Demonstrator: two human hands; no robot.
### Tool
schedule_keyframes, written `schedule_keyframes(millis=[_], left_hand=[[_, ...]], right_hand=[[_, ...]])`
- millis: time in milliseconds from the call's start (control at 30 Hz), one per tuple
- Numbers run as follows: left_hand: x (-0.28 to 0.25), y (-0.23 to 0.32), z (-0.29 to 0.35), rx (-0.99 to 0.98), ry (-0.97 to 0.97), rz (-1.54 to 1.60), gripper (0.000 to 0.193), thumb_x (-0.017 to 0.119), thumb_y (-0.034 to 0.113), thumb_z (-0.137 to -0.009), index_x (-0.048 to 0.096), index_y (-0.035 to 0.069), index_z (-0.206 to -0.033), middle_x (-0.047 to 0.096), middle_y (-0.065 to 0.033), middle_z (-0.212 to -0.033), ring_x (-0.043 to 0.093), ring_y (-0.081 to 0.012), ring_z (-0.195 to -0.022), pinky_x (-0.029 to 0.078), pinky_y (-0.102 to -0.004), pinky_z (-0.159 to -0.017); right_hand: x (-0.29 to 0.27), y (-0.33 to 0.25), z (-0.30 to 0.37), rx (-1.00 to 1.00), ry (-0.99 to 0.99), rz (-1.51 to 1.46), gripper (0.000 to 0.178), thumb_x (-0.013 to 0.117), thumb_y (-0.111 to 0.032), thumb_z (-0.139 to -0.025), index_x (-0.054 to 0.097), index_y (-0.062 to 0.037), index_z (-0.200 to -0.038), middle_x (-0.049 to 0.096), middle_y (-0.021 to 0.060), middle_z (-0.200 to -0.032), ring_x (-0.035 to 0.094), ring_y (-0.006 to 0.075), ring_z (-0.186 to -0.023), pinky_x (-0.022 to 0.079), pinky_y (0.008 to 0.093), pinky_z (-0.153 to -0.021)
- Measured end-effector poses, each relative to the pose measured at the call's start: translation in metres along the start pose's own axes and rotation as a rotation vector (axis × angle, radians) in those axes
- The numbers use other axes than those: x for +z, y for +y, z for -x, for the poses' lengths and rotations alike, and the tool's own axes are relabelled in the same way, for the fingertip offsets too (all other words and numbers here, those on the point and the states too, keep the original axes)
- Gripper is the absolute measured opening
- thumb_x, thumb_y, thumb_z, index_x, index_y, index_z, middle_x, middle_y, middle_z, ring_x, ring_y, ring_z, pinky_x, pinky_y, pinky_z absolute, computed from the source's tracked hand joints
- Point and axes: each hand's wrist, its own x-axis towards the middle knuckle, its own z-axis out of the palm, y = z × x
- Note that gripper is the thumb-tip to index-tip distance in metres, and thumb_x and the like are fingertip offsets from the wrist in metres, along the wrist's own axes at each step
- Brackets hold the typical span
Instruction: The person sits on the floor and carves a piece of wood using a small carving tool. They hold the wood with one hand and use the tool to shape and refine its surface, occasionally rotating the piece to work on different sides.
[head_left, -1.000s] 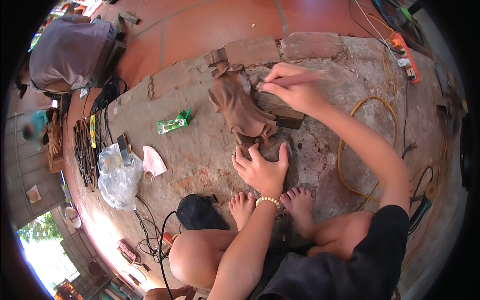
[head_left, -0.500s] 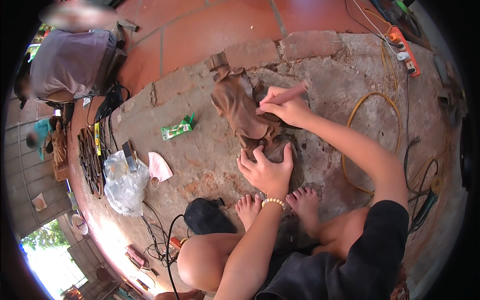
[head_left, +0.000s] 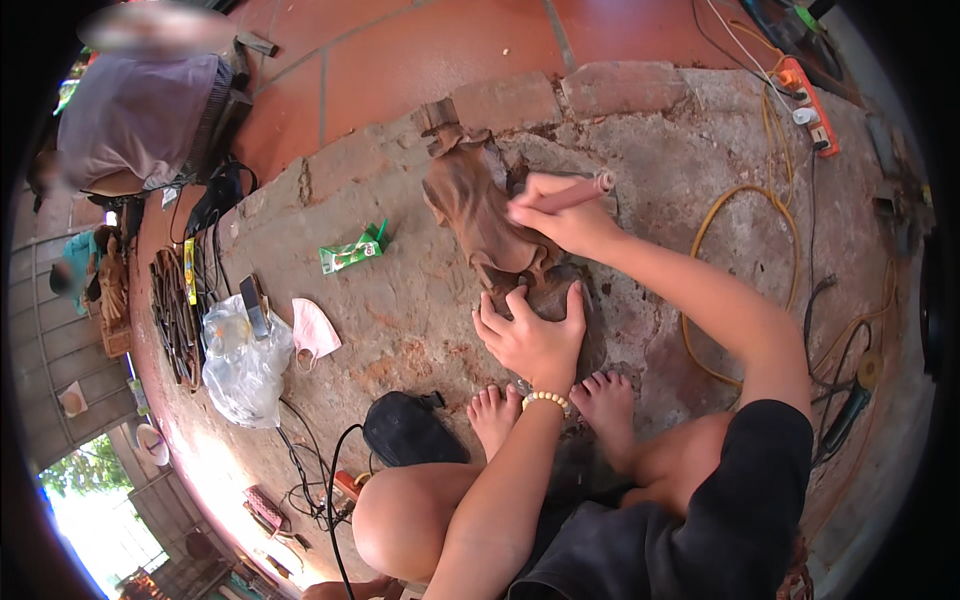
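A brown wooden carving [head_left: 487, 225] with draped folds lies on the ground in front of my feet. My left hand [head_left: 535, 340] grips its near end, the fingers spread over the wood and the thumb on the right side. My right hand [head_left: 570, 215] is closed around a brown, rod-shaped tool [head_left: 575, 194] and rests against the carving's right side. The tool's thick end points up and right; its other end is hidden by my fingers.
Left of the carving lie a green drink carton [head_left: 353, 250], a pink face mask [head_left: 314, 328], a plastic bag [head_left: 243, 370] with a phone [head_left: 254, 306] on it, and a black pouch [head_left: 408, 430]. A yellow cable [head_left: 690, 300] and an orange power strip [head_left: 812, 110] are right. A person [head_left: 140, 125] sits far left.
My right hand has shifted slightly left along the carving, and the tool's outer end has dipped a little. My left hand keeps its place on the near end.
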Motion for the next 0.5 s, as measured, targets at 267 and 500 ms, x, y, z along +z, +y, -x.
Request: schedule_keyframes(millis=[267, 500], left_hand=[[0.0, -0.001, 0.002, 0.013, 0.026, -0.004, 0.055, 0.069, 0.05, -0.057, 0.059, 0.007, -0.089, 0.045, -0.0236, -0.112, 0.038, -0.0422, -0.109, 0.037, -0.0492, -0.085], [-0.007, 0.005, 0.002, 0.037, 0.018, 0.014, 0.054, 0.071, 0.044, -0.055, 0.056, 0.005, -0.089, 0.045, -0.0225, -0.111, 0.04, -0.0412, -0.106, 0.038, -0.0471, -0.085]], right_hand=[[-0.015, -0.008, -0.009, -0.154, -0.05, -0.059, 0.015, 0.063, -0.015, -0.072, 0.055, -0.0035, -0.073, 0.056, 0.0067, -0.062, 0.05, 0.0115, -0.055, 0.041, 0.0266, -0.055], [0.024, -0.027, -0.054, -0.619, 0.015, 0.204, 0.022, 0.063, -0.012, -0.068, 0.044, -0.0018, -0.065, 0.045, 0.0123, -0.059, 0.047, 0.0294, -0.055, 0.038, 0.0355, -0.051]])
